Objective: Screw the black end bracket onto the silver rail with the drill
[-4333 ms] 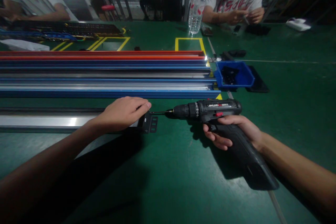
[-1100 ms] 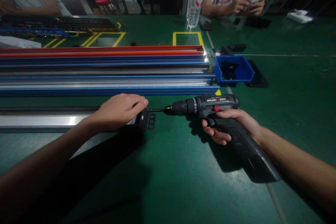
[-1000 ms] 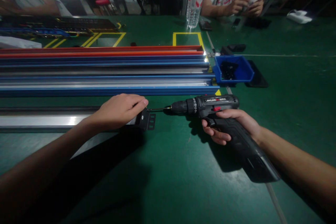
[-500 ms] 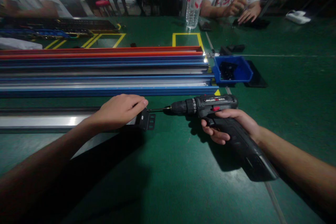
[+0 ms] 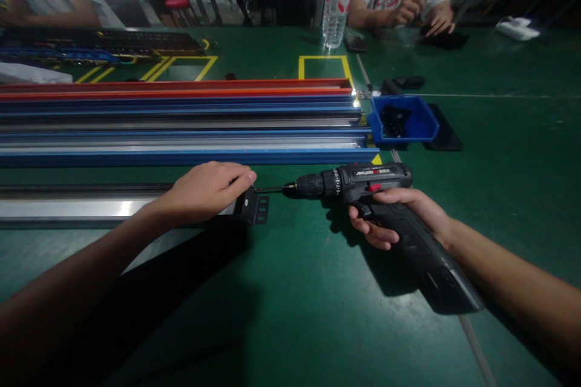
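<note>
My right hand [image 5: 385, 217] is wrapped round the grip of a black cordless drill [image 5: 376, 180], a finger at its trigger. The drill lies level, and its long bit [image 5: 275, 188] points left, the tip at the upper corner of a black end bracket [image 5: 248, 207] with slots. That bracket sits on the right end of a silver and black metal profile [image 5: 91, 208]. My left hand [image 5: 211, 190] is closed over the profile's end, its thumb and fingertips by the bracket's top edge; its palm side is hidden.
Beyond the hands lie several long blue, black and orange profiles [image 5: 181, 157]. A blue bin [image 5: 408, 133] with small black parts stands at their right end. Farther back are a plastic bottle [image 5: 333, 24], a white device [image 5: 517, 29] and a co-worker's hands [image 5: 422, 15] over a dark object.
My hands, the drill and the bracket keep practically the same places. Across the table, the co-worker's hands have shifted slightly.
</note>
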{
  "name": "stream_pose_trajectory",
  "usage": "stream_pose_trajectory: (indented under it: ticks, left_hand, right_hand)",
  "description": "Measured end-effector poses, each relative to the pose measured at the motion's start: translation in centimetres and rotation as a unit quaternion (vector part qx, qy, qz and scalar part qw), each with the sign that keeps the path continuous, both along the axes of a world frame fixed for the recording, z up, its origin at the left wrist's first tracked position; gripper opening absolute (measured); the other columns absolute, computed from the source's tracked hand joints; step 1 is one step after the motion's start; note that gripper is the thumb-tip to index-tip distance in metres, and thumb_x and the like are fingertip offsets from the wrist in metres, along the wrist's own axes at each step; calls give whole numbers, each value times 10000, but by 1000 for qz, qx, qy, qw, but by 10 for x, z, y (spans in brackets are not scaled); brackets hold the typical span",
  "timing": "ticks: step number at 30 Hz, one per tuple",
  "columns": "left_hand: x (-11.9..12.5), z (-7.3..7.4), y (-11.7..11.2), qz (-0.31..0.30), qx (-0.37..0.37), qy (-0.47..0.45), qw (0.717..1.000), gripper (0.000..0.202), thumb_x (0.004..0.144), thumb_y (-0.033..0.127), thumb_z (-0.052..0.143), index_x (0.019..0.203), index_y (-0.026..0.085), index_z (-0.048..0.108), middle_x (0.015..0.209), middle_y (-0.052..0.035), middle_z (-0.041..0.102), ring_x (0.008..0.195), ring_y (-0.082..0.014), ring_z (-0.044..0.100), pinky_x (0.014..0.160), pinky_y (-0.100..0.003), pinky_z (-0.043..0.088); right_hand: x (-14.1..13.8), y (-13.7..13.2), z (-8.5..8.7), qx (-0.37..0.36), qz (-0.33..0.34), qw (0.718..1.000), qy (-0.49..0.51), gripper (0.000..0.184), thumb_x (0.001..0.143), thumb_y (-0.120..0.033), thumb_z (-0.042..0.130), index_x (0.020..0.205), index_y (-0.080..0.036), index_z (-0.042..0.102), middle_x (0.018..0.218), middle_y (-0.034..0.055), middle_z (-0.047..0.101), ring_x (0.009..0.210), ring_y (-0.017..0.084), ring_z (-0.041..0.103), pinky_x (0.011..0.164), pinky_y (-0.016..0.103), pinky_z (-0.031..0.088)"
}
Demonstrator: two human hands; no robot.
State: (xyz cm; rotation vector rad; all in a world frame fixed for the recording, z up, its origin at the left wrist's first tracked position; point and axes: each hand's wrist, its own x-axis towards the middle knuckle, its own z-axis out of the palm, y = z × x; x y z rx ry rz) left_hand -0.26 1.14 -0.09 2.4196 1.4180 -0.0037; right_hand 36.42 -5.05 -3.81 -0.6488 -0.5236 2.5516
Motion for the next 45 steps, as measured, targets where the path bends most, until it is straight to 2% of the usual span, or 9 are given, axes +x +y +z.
stream_pose_trajectory:
  ticks: [15,30,45]
  left_hand:
    - [-2,-4,2,-7,8,-9,1000,581,1020,551,280,1044,220,755,1083,-50,762,967,-259,670,836,-336,448]
    - [-1,-2,0,-7,3,-3,1000,581,1034,555,255,1057,223,732,1115,-41,755,982,-250,661,805,-334,423]
    - [-2,-3,2,-12,6,-7,1000,559,1031,538,271,1067,232,737,1137,-36,758,1018,-259,666,835,-342,429]
  right_hand:
    - [0,0,0,5,6,1000,3,386,924,-328,560,1124,-18,673,911,122,697,578,105,587,635,260,537]
    - [-1,0,1,-1,-1,1000,-16,375,905,-332,577,1109,-25,646,894,127,689,557,107,571,612,269,536]
    - [0,-1,-1,9,-4,1000,-13,380,918,-331,579,1121,-19,657,899,126,689,564,102,570,615,265,542]
